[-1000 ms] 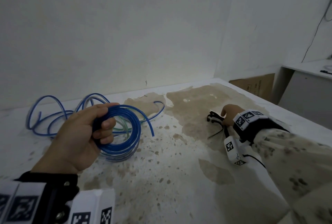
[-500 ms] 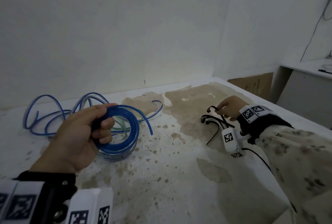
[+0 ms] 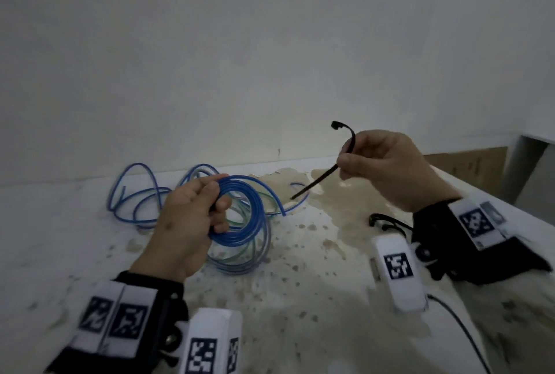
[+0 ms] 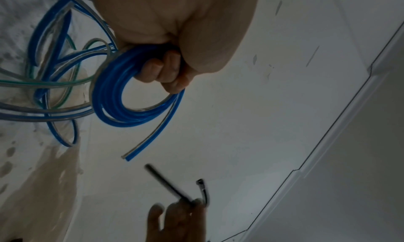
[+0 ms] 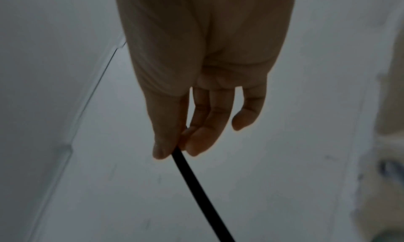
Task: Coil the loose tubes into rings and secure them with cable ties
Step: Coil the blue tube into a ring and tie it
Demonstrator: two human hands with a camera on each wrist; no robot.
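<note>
The left hand (image 3: 183, 223) is clenching its grip around a blue tube coil (image 3: 243, 214), fingers curled through the ring and thumb lying over the top, holding it raised above the table (image 3: 300, 298). The left wrist view is showing several turns bunched together under the fingers (image 4: 163, 67), with one cut end sticking out loose below the ring. Across from that grip, well apart from it, the right hand (image 3: 387, 169) is pinching a black cable tie (image 3: 322, 177) partway along its strap between thumb and fingertips; the other fingers are hanging relaxed. The tie's pointed tail is aiming toward the coil, and its head is curling up and away above the hand.

Beyond the left grip, more blue and clear-green tubing (image 3: 138, 196) is lying loose on the table, some of it directly beneath the held ring. Below the right hand, spare cable ties (image 3: 387, 222) are lying on the stained surface.

Judging by this, the coiling of this ring is done and the tying step is starting. The next move is probably calling for threading the tail through the ring's centre, close to the gripping fingers, wrapping all turns, then feeding the tail into the head. The loose cut end may be slipping free unless it is caught under the strap.
</note>
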